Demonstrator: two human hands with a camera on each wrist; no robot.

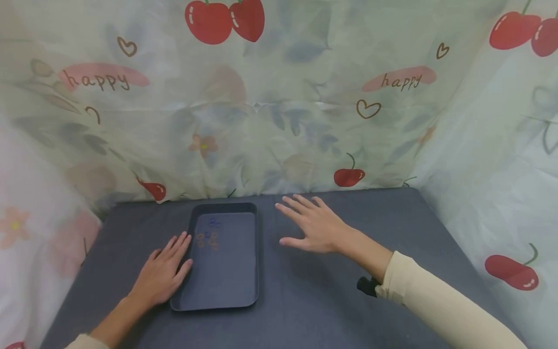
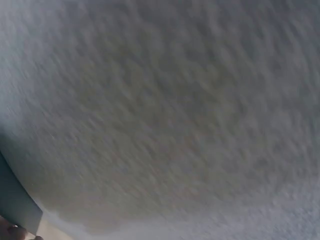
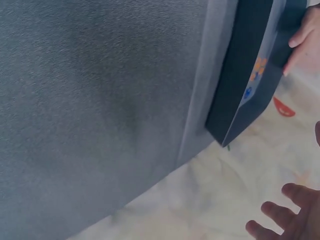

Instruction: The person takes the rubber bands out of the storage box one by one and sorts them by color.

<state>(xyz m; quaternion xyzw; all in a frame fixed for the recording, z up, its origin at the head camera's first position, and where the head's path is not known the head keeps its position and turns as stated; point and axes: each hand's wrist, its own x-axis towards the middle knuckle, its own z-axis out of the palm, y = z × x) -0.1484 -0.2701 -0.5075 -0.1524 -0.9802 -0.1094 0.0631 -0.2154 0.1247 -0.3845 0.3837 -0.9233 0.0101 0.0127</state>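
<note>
A dark rectangular tray (image 1: 226,281) lies left of centre on the table. Near its far left part are several small blue and orange ring-like pieces (image 1: 208,235), too small to tell exactly. My left hand (image 1: 163,274) rests against the tray's left side, fingers fairly straight. Held above the table to the right of the tray is my right hand (image 1: 317,227), its fingers spread and nothing in them. In the right wrist view, the tray's wall (image 3: 240,55) shows with the left hand at its far side. The left wrist view mostly shows blurred grey cloth.
Dark grey cloth (image 1: 348,300) covers the table. A patterned curtain with cherries (image 1: 257,145) hangs along the back edge, and more of it (image 1: 514,203) closes the right side. A black strap piece (image 1: 367,286) sits at the right wrist.
</note>
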